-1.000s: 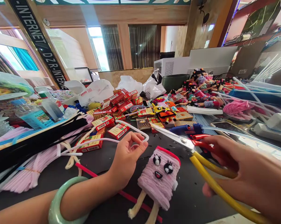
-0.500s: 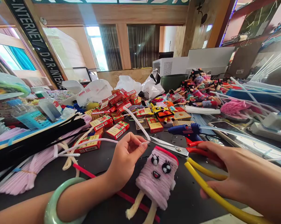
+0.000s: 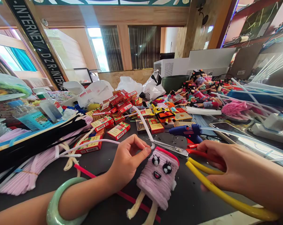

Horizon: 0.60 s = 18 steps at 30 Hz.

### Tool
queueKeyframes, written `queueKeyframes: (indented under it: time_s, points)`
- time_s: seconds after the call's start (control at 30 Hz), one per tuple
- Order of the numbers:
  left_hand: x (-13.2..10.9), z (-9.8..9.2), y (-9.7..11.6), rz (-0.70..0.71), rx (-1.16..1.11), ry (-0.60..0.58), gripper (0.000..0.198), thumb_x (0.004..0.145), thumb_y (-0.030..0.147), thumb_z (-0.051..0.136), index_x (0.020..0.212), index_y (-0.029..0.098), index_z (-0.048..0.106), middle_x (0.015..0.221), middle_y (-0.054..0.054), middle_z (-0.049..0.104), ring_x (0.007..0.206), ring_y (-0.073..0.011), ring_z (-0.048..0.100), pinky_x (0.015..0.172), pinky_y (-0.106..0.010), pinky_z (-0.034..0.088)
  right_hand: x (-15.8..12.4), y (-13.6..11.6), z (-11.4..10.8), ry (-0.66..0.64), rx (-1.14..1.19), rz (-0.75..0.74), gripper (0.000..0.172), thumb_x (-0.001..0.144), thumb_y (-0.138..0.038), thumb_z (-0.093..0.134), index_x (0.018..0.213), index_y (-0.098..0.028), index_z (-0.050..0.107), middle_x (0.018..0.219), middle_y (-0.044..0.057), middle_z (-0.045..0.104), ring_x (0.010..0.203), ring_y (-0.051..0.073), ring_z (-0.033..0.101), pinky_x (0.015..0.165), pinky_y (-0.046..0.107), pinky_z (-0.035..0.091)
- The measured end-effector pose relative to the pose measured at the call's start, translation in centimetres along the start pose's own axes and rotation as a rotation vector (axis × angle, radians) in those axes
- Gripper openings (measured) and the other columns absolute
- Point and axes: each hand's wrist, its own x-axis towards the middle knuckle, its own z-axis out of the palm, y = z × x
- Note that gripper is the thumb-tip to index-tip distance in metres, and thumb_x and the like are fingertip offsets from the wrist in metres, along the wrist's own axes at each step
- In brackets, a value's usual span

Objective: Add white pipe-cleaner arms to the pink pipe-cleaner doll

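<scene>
A white pipe cleaner (image 3: 141,126) is pinched together by the fingers (image 3: 141,142) of the left hand (image 3: 128,159), just above a lilac pipe-cleaner doll (image 3: 156,179) on the black counter (image 3: 190,200); red-handled scissors (image 3: 172,147) are gripped in the right hand (image 3: 228,165), blades open beside the doll.

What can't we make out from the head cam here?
Head view only:
Where the left hand pinches the white pipe cleaner: its fingers hide the contact.
Handle ends of the scissors: the right hand covers them.
One foot of the pink pipe-cleaner figure: cut off by the bottom edge.
Print on the red boxes: too small.
</scene>
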Motion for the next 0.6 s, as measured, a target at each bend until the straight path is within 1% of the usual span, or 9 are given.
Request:
queueKeyframes:
  time_s: [0.1, 0.13, 0.2, 0.27, 0.4, 0.5, 0.57, 0.6]
  points:
    - [0.1, -0.1, -0.1, -0.010, -0.016, 0.036, 0.024, 0.065, 0.021, 0.078, 0.060, 0.018, 0.055, 0.066, 0.003, 0.060, 0.066, -0.0128, 0.055, 0.066, -0.026, 0.045, 0.3, 0.0, 0.0, -0.076, 0.029, 0.038, 0.026, 0.061, -0.032, 0.076, 0.084, -0.024, 0.067, 0.054, -0.004, 0.058, 0.047, 0.017, 0.054, 0.042, 0.026, 0.036]
    - [0.2, -0.1, -0.1, -0.016, -0.024, 0.045, 0.023, 0.065, 0.021, 0.078, 0.060, 0.018, 0.055, 0.065, 0.003, 0.059, 0.066, -0.0125, 0.055, 0.066, -0.025, 0.045, 0.4, -0.1, -0.2, -0.080, 0.034, 0.037, 0.023, 0.062, -0.032, 0.075, 0.081, -0.024, 0.067, 0.053, -0.004, 0.056, 0.046, 0.016, 0.052, 0.042, 0.026, 0.034]
    - [0.3, -0.2, -0.2, -0.031, -0.044, 0.057, 0.023, 0.065, 0.021, 0.078, 0.061, 0.018, 0.055, 0.065, 0.004, 0.059, 0.066, -0.0122, 0.054, 0.067, -0.025, 0.044, 0.5, -0.6, -0.5, -0.092, 0.072, 0.020, 0.015, 0.064, -0.032, 0.072, 0.076, -0.023, 0.066, 0.052, -0.004, 0.057, 0.045, 0.015, 0.049, 0.042, 0.026, 0.031]
    - [0.4, -0.2, -0.3, -0.049, -0.067, 0.068, 0.023, 0.065, 0.022, 0.079, 0.063, 0.018, 0.056, 0.065, 0.004, 0.059, 0.067, -0.0124, 0.054, 0.067, -0.026, 0.044, 0.6, -1.1, -0.9, -0.110, 0.114, 0.013, 0.012, 0.067, -0.033, 0.069, 0.072, -0.023, 0.065, 0.053, -0.004, 0.058, 0.045, 0.014, 0.048, 0.042, 0.026, 0.030]
    - [0.4, -0.1, -0.5, -0.087, -0.132, 0.102, 0.021, 0.065, 0.022, 0.079, 0.071, 0.018, 0.059, 0.071, 0.004, 0.060, 0.069, -0.0117, 0.053, 0.070, -0.026, 0.043, 0.5, -1.7, -1.1, -0.142, 0.132, 0.061, 0.024, 0.070, -0.046, 0.071, 0.072, -0.023, 0.065, 0.055, -0.003, 0.060, 0.048, 0.015, 0.050, 0.043, 0.026, 0.031]
    - [0.3, 0.2, -0.5, -0.132, -0.201, 0.095, 0.021, 0.066, 0.025, 0.079, 0.073, 0.016, 0.061, 0.073, 0.002, 0.061, 0.069, -0.0118, 0.053, 0.069, -0.026, 0.044, 0.6, -2.1, -0.9, -0.070, 0.100, 0.051, 0.030, 0.072, -0.054, 0.069, 0.075, -0.024, 0.066, 0.054, -0.002, 0.058, 0.048, 0.016, 0.049, 0.042, 0.026, 0.030]
    - [0.3, 0.4, -0.5, -0.150, -0.239, 0.077, 0.022, 0.065, 0.027, 0.081, 0.073, 0.015, 0.065, 0.074, 0.000, 0.062, 0.070, -0.0124, 0.054, 0.066, -0.026, 0.044, 0.7, -2.6, -0.8, -0.006, 0.091, 0.034, 0.030, 0.072, -0.053, 0.066, 0.070, -0.024, 0.063, 0.051, -0.002, 0.054, 0.046, 0.016, 0.046, 0.041, 0.026, 0.027]
    - [0.3, 0.4, -0.4, -0.149, -0.255, 0.073, 0.022, 0.064, 0.028, 0.082, 0.072, 0.014, 0.066, 0.074, -0.001, 0.062, 0.070, -0.0125, 0.054, 0.065, -0.025, 0.044, 0.7, -2.9, -0.7, 0.001, 0.104, 0.028, 0.029, 0.073, -0.051, 0.065, 0.067, -0.024, 0.060, 0.050, -0.002, 0.053, 0.046, 0.016, 0.045, 0.042, 0.026, 0.027]
